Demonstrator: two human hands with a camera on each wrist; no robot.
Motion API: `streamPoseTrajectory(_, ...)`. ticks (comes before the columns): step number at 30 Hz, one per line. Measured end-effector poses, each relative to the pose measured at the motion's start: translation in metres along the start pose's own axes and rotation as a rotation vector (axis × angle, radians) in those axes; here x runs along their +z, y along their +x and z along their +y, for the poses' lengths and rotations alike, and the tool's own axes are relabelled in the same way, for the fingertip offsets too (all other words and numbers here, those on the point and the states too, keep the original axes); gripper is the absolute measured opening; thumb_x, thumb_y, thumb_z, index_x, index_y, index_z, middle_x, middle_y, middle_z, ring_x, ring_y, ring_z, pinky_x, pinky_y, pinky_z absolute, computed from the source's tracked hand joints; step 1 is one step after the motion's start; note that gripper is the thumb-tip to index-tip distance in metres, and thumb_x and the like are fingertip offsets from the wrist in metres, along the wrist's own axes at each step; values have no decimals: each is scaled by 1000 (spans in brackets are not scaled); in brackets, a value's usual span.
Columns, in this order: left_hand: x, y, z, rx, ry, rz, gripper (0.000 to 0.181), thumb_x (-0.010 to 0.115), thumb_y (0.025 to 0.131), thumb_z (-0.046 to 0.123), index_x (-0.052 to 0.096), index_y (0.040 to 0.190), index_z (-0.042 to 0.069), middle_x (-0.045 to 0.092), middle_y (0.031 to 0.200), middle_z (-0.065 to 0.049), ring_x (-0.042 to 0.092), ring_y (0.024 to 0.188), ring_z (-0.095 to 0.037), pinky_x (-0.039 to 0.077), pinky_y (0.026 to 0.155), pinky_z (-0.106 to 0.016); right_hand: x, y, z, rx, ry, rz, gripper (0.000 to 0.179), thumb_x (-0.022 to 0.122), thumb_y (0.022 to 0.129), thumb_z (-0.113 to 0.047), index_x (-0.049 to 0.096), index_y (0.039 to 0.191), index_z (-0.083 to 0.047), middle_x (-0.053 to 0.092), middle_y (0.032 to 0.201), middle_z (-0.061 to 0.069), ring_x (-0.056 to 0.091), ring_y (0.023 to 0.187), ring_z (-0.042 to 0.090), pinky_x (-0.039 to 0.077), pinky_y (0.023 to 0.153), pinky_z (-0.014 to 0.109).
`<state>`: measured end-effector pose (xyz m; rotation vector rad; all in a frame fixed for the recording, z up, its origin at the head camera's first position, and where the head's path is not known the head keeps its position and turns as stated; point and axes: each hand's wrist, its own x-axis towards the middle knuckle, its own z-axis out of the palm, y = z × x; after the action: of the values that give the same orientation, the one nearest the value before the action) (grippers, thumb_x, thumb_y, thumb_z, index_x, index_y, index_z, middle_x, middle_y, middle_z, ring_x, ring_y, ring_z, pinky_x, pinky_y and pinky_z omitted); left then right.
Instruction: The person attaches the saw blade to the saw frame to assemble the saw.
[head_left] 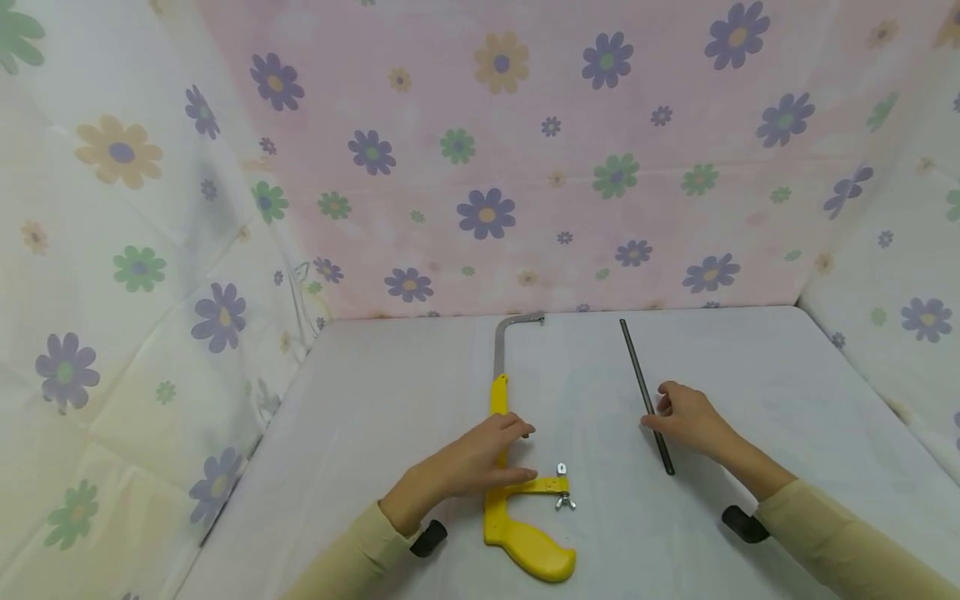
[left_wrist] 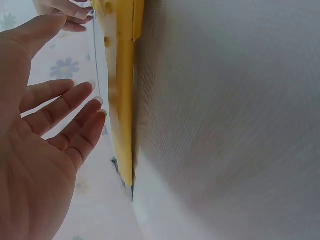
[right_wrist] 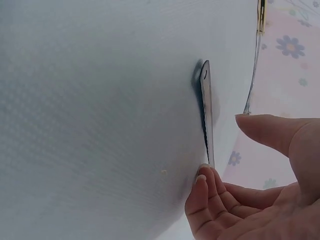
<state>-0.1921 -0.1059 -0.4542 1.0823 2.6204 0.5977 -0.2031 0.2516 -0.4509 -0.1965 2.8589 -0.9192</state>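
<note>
A hacksaw frame (head_left: 534,550) with a yellow handle and a grey metal front arm lies on the white table, with no blade fitted in it. Over its yellow middle hovers my left hand (head_left: 480,457), fingers and thumb spread; the left wrist view shows the palm (left_wrist: 35,170) beside the frame (left_wrist: 120,95) without gripping it. To the right lies a dark, thin hacksaw blade (head_left: 637,367), toothed along one edge with a hole in its end (right_wrist: 206,75). My right hand (head_left: 693,421) is at the blade, fingertips (right_wrist: 204,172) close against it, thumb held apart. Whether they touch cannot be told.
A wing nut (head_left: 564,502) sits on the frame's lower bracket. The white table (head_left: 390,375) ends at a flower-patterned cloth (head_left: 420,233) at the back, with similar cloth at both sides. Black wrist bands (head_left: 744,524) are at both sleeves.
</note>
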Motion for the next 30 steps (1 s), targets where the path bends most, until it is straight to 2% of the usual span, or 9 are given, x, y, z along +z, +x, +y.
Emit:
streamPoseTrajectory(7,3,3,3,13,-1,-27,59,68,95,52,58,140,14,59,130,3,54,106,-9,48,98,-26,0,3,1,6,-11,31,46,73,90,-13,54,116,20,65,96,22,62,82,29,54,70,43)
streamPoseTrajectory(13,7,5,5,32,-6,-48,52,72,94,49,64,132,15,60,112,8,53,94,-7,47,85,-20,1,5,3,27,-21,36,37,74,90,-14,60,108,15,65,93,19,61,81,28,53,70,42)
streamPoseTrajectory(19,10,6,8,73,-7,-68,41,76,93,40,68,123,14,61,105,9,54,92,-4,48,85,-18,2,7,2,33,-28,36,31,73,89,-14,64,101,14,66,93,21,63,83,31,55,72,44)
streamPoseTrajectory(30,12,8,13,83,-39,-117,31,77,93,36,69,115,16,58,99,12,52,88,-3,47,82,-17,2,11,1,59,-49,20,24,71,90,-13,64,92,10,63,86,17,59,75,26,51,64,40)
